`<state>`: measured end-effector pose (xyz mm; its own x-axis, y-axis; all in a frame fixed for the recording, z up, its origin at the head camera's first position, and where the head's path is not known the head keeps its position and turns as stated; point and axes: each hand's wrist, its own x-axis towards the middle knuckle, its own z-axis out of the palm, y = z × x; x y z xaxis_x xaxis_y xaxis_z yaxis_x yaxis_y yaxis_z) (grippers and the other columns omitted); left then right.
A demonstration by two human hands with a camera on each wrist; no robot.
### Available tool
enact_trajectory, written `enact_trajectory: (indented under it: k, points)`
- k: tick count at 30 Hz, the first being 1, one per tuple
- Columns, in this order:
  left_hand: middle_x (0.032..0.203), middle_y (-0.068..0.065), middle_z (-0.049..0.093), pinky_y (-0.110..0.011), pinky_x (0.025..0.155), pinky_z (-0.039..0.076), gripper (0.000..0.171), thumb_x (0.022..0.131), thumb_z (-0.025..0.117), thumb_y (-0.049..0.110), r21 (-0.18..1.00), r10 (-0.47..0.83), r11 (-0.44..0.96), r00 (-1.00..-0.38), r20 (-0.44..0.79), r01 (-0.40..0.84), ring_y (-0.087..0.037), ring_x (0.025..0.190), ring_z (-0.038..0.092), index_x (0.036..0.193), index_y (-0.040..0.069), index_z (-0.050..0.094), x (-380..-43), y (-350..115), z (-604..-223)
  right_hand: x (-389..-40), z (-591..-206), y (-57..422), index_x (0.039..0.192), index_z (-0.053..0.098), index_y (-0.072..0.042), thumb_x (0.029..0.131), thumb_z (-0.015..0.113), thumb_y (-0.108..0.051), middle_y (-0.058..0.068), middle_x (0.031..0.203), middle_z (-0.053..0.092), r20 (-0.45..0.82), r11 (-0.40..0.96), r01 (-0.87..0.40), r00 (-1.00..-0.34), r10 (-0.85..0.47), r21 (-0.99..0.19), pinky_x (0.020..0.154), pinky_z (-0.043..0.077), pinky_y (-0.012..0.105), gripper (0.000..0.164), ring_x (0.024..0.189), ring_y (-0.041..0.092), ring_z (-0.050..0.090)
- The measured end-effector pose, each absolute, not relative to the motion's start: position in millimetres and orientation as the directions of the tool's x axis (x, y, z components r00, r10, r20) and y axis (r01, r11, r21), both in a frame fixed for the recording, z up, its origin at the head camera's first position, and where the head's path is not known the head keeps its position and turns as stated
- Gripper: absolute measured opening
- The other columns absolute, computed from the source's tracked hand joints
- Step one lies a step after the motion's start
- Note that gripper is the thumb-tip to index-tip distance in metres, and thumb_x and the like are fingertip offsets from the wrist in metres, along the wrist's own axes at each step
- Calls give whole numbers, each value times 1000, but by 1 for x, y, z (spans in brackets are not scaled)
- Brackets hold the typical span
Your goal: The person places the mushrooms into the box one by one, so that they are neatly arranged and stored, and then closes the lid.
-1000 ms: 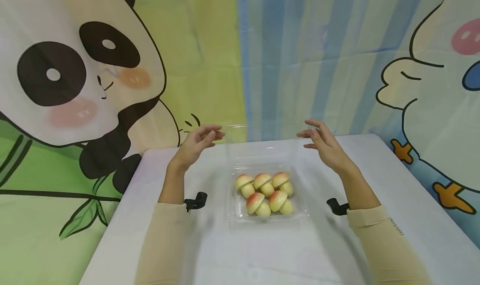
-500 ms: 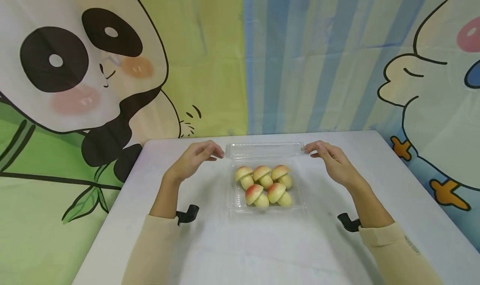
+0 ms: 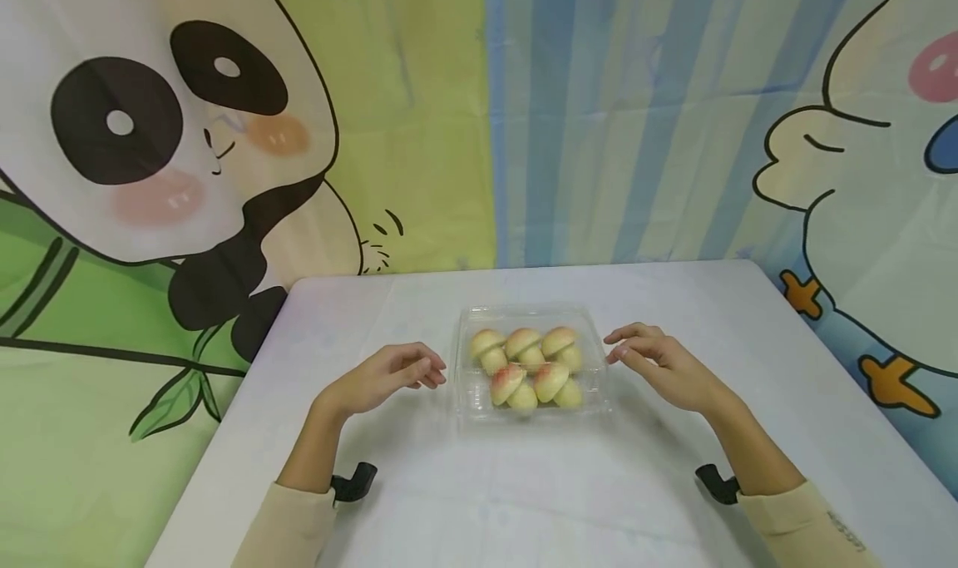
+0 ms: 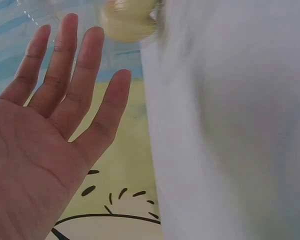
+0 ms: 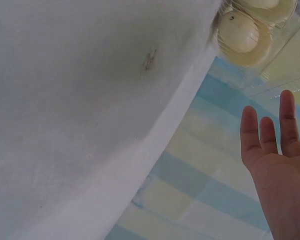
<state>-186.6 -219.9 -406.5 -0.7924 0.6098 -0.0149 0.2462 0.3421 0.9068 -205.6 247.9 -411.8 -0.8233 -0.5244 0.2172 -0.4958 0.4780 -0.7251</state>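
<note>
A clear plastic clamshell box [image 3: 471,402] sits on the white table with several mushroom-shaped buns [image 3: 509,382], yellowish with reddish caps. Its transparent lid [image 3: 524,312] lies over the buns; whether it is fully closed I cannot tell. My left hand [image 3: 385,377] hovers at the box's left side, fingers extended and loosely bent. In the left wrist view, its fingers [image 4: 87,55] are spread near the plastic. On the opposite side, my right hand [image 3: 669,370] has its fingertips close to the box edge; contact is unclear. Neither hand grips anything.
The white table [image 3: 509,501] extends around the box. Behind it hangs a cloth backdrop [image 3: 419,135] with a cartoon panda and a white cartoon figure. Each wrist wears a black mount [image 3: 354,482].
The lid, upright a second ago, has come down toward me over the buns. Both hands have moved down and nearer, staying at either side of the box.
</note>
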Motion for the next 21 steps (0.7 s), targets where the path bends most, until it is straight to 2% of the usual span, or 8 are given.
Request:
enact_trajectory:
  k: [5,11,15,21]
  points:
    - [122,-25,68,-60,102,49,37,111,48,25,905,626,365,-777,-66,217,-44,113,65,131,-3,62,-181,-218,-418,-199,-417,249,114,77,-12,108,54,-19,3,126,64,170,511,-480,-826,-538,-713,91,53,34,25,115,20,56]
    - [118,-15,71,-37,96,54,30,106,60,24,854,597,433,-802,-32,288,-31,111,67,126,3,66,-177,-211,-422,-196,-422,242,114,75,-8,105,61,-22,1,121,65,137,502,-442,-835,-532,-743,94,56,36,22,113,16,61]
    - [116,-8,71,-33,93,53,30,105,62,30,822,568,470,-823,-3,321,-21,106,67,123,7,67,-176,-204,-424,-193,-424,240,111,73,-4,103,65,-18,4,118,66,145,490,-424,-848,-509,-762,91,58,36,18,112,22,63]
    - [104,2,70,-32,86,55,23,101,68,31,797,486,522,-874,16,305,-15,96,67,113,12,67,-176,-197,-429,-190,-427,235,114,65,-7,103,65,-20,9,119,67,46,505,-320,-875,-482,-802,88,57,31,17,111,28,67]
